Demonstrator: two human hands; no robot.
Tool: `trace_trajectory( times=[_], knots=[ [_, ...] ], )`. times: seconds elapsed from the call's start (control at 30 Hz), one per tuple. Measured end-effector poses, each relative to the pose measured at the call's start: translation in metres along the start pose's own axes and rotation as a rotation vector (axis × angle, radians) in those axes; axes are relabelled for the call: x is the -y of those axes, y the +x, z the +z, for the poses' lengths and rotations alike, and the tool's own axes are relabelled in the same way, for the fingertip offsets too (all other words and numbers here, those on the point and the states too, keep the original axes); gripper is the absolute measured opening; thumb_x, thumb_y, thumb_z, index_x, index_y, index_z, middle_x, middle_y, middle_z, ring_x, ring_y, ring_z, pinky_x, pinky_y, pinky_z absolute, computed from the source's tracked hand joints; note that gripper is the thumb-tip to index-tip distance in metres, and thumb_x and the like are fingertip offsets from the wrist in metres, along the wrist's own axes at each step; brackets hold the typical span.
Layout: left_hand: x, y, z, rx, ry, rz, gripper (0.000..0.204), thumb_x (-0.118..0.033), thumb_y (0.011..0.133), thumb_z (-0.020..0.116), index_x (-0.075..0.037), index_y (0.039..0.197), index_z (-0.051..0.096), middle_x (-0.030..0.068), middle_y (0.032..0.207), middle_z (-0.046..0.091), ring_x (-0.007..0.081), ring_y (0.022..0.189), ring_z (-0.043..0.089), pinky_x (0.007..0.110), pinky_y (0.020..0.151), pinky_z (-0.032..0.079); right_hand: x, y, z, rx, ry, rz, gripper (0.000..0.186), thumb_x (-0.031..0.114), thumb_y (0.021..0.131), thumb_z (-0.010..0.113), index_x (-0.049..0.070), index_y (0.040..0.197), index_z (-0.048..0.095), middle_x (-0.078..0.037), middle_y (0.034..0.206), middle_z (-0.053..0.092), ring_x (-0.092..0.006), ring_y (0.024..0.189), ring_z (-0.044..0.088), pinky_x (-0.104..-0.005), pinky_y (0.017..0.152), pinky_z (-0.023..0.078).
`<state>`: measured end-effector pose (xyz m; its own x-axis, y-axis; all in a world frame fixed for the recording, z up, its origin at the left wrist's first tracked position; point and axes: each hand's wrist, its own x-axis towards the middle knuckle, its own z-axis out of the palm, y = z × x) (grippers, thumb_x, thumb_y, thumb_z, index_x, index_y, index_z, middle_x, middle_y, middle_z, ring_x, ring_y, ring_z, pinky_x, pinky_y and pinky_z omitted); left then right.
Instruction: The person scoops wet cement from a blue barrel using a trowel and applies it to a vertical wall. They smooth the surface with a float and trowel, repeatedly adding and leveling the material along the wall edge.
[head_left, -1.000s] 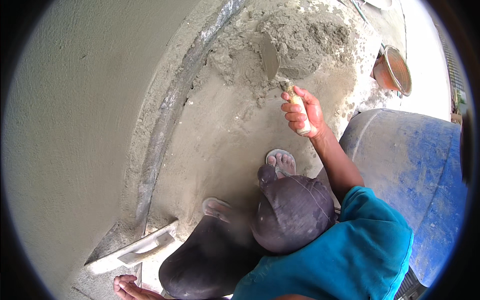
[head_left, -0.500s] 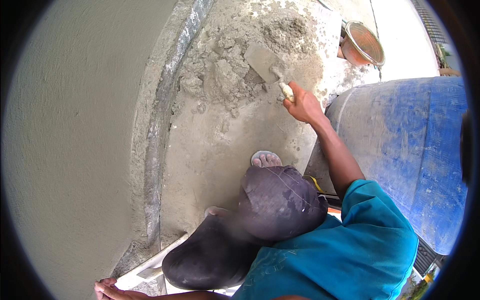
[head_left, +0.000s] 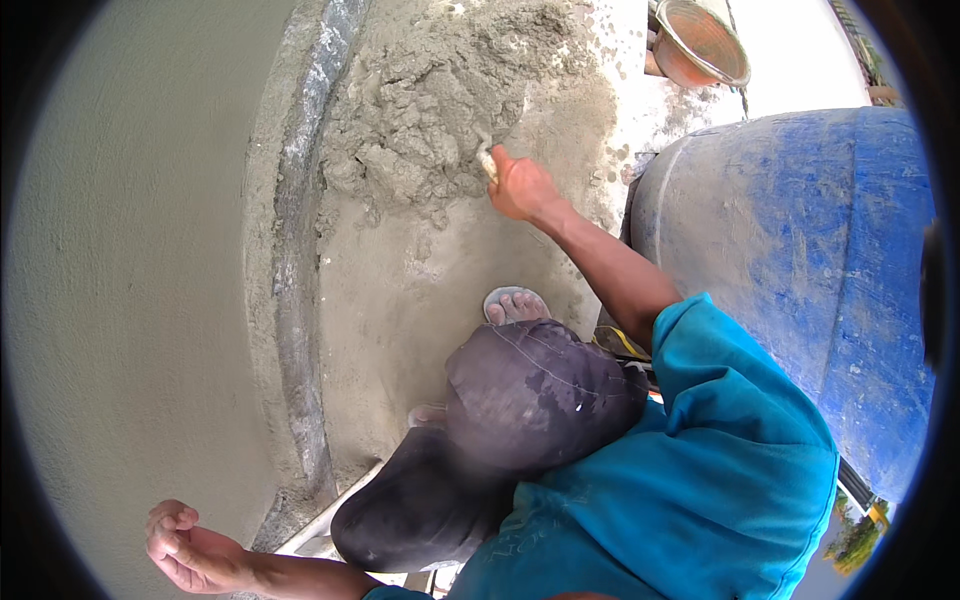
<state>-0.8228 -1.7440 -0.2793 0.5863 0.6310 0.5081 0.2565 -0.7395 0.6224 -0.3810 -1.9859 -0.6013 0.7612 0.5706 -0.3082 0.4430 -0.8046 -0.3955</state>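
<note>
My right hand [head_left: 525, 187] is closed around the pale handle of a trowel [head_left: 487, 163]. The trowel's blade is in or behind the mortar and barely shows. Beneath it spreads a lumpy heap of wet grey mortar [head_left: 415, 125] on the floor. At the lower left, my left hand [head_left: 195, 550] hangs in front of the smooth plastered surface [head_left: 140, 300]. Its fingers are loosely curled, with no object visible in them.
A large blue drum [head_left: 770, 230], smeared with grey, stands close to my right arm. Beyond it sits an orange-brown bucket [head_left: 700, 45]. A rough raised ledge [head_left: 300, 250] runs along the left of the floor. My sandalled foot [head_left: 515, 305] is just short of the mortar.
My right hand has moved left with the trowel, and the blade, visible before, is now mostly hidden at the mortar. My left hand has risen and come further into view. The whole view has shifted slightly.
</note>
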Motion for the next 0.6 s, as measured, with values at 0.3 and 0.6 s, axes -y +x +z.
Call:
trace_trajectory(
  times=[0.3, 0.6],
  knots=[
    [-0.037, -0.003, 0.080, 0.622, 0.250, -0.124, 0.008, -0.009, 0.094, 0.068, -0.003, 0.093, 0.063, 0.0085, 0.081, 0.063, 0.0207, 0.072, 0.059, 0.034, 0.064, 0.045, -0.047, -0.136, 0.019, -0.109, 0.408, 0.395, 0.043, 0.037, 0.090, 0.068, 0.013, 0.121, 0.053, -0.017, 0.076, 0.066, -0.0367, 0.073, 0.068, -0.0484, 0.066, 0.049],
    [-0.059, -0.043, 0.055, 0.710, 0.281, -0.372, 0.013, -0.009, 0.094, 0.066, 0.002, 0.102, 0.065, 0.0100, 0.084, 0.064, 0.0206, 0.074, 0.061, 0.034, 0.070, 0.049, -0.093, -0.086, 0.046, -0.340, 0.629, 0.611, 0.037, 0.037, 0.095, 0.062, 0.005, 0.112, 0.055, -0.008, 0.069, 0.060, -0.0193, 0.049, 0.058, -0.0365, 0.047, 0.047]
  ],
)
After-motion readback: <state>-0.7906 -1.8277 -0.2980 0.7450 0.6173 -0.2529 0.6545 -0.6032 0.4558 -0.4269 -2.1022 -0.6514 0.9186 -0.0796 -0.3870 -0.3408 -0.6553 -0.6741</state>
